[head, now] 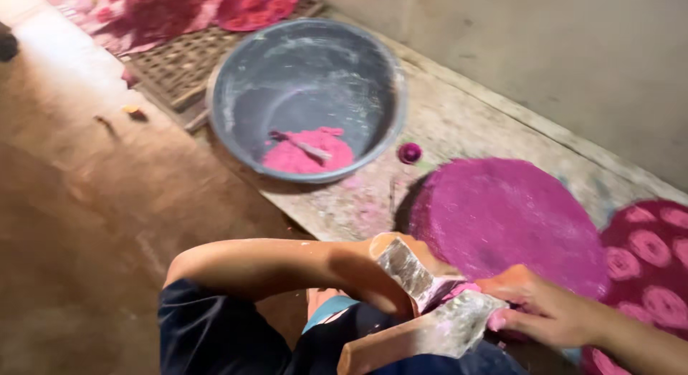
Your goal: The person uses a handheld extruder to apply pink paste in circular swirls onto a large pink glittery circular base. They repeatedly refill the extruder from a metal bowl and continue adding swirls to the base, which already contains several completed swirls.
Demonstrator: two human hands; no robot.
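Observation:
My left hand point(369, 274) reaches across from the left and grips the upper wooden block point(401, 264), whose face is wrapped in shiny plastic. My right hand point(548, 310) holds the end of the lower wooden board point(423, 335), also covered in plastic. The two pieces meet in a V over my lap, with a bit of pink dough point(459, 289) pinched between them. A large round flat magenta disc point(509, 221) lies on the mat just beyond my hands.
A grey basin point(244, 81) holds a lump of pink dough point(304, 156) and a small stick. A small magenta cap point(410, 153) lies beside it. Patterned pink discs point(645, 271) lie at right. A woven tray point(179, 67) with more discs sits at top left.

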